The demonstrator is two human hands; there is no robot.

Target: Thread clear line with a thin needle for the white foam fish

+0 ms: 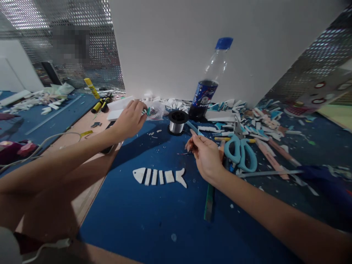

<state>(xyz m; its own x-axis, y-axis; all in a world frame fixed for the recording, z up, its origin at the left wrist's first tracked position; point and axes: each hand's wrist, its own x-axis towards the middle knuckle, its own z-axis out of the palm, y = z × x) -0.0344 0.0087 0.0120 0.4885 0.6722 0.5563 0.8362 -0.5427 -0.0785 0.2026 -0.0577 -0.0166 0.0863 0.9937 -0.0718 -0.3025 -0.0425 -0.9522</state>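
Observation:
My left hand (129, 119) reaches to the back of the blue mat (143, 216), fingers curled at a small clear plastic bag (156, 110) with tiny teal bits. My right hand (205, 154) hovers over the mat's middle, thumb and fingers pinched on something thin I cannot make out. A white foam fish (159, 176), cut into several slices, lies on the mat in front of both hands. A spool of thin wire (178, 121) stands between the hands.
A Pepsi bottle (209, 86) stands by the white wall. Teal scissors (240, 151) lie right of my right hand among foam scraps (255, 119). A metal ruler (272, 172), a green strip (209, 201), yellow-handled tools (101, 103) and a white foam block (119, 106) lie around.

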